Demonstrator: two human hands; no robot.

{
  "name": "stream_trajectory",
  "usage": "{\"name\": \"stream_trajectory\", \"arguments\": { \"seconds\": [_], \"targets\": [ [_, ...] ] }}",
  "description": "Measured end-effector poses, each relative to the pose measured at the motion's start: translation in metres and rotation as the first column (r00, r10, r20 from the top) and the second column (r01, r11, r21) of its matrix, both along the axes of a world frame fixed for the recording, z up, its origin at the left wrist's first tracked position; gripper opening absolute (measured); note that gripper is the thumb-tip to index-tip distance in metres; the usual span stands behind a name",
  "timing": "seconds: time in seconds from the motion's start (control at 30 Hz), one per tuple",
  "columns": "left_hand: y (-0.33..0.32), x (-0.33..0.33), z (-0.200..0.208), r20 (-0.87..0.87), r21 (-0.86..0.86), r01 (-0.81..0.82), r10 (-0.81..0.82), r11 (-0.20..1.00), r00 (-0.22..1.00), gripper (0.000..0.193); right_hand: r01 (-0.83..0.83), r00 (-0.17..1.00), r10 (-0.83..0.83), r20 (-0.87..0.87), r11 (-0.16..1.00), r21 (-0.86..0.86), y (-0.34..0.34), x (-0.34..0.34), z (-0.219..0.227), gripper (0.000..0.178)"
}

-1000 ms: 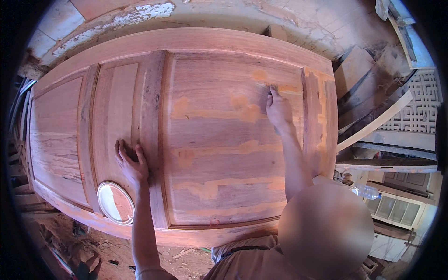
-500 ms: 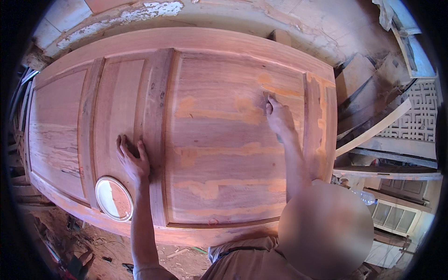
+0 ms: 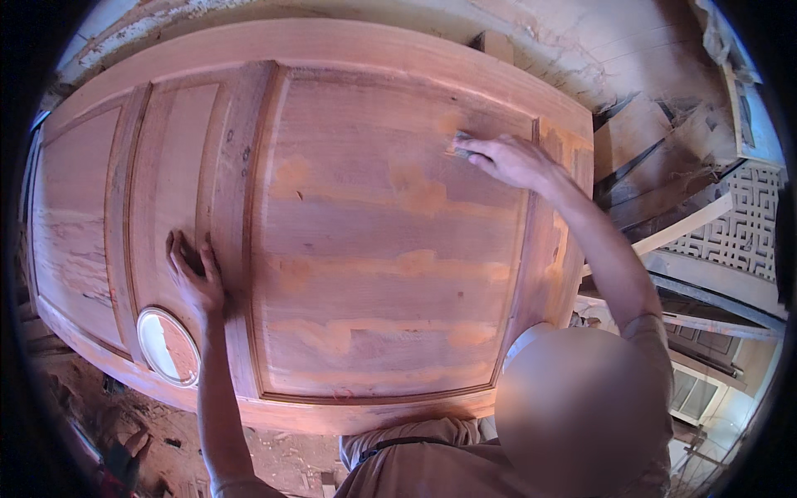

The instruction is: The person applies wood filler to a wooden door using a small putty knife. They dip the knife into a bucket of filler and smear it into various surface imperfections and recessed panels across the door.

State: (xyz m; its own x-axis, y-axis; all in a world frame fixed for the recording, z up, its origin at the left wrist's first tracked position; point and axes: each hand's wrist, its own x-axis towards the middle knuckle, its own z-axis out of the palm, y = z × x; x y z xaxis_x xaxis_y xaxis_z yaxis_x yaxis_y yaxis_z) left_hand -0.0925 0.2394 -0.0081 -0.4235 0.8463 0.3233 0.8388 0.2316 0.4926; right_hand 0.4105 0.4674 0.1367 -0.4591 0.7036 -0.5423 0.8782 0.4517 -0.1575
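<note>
A large reddish-brown wooden panelled door (image 3: 374,232) lies flat in front of me, with pale orange filler patches (image 3: 328,336) across its biggest panel. My right hand (image 3: 508,159) is closed around a small grey piece that looks like folded sandpaper (image 3: 460,143). It presses this onto the upper right of that panel, where an orange patch shows at the edge. My left hand (image 3: 198,278) rests on the narrower middle part of the door, fingers spread and holding nothing. Close to my left forearm, a round white lid (image 3: 168,347) smeared with orange-brown paste sits on the door's near edge.
Wooden boards and offcuts (image 3: 656,178) lean at the right, beside a cream lattice panel (image 3: 730,224). A wall (image 3: 573,50) runs behind the door's far edge. Debris covers the dirt floor (image 3: 274,452) on the near side.
My right hand has turned, its fingers now pointing left, and moved up with the sandpaper; the elbow has swung out to the right. The whole view has shifted slightly. My left hand stays on the door.
</note>
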Motion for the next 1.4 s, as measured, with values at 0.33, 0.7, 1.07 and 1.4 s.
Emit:
{"name": "stream_trajectory", "arguments": {
  "seconds": [0.33,0.7,1.07,1.4],
  "targets": [
    [0.0,-0.004,-0.005,0.087,0.032,-0.001,-0.001,0.999,0.996,0.054,0.088,0.99,-0.079,0.119,0.993,-0.072,0.002,0.087,0.01,0.034],
    [0.002,0.007,0.008,0.033,-0.014,-0.016,0.017,1.0,0.999,0.055,0.511,0.859,-0.495,0.135,0.8,-0.314,0.013,0.078,0.073,0.046],
    [0.011,0.017,0.024,0.006,-0.089,-0.053,0.054,0.995,0.999,0.059,0.389,-0.349,-0.868,-0.352,0.208,-0.898,-0.103,-0.034,0.003,0.033],
    [0.005,0.013,0.028,-0.026,-0.213,-0.08,0.077,0.974,0.997,0.062,0.841,0.54,-0.734,-0.41,0.487,0.236,-0.104,-0.128,-0.05,0.043]
  ]
}}
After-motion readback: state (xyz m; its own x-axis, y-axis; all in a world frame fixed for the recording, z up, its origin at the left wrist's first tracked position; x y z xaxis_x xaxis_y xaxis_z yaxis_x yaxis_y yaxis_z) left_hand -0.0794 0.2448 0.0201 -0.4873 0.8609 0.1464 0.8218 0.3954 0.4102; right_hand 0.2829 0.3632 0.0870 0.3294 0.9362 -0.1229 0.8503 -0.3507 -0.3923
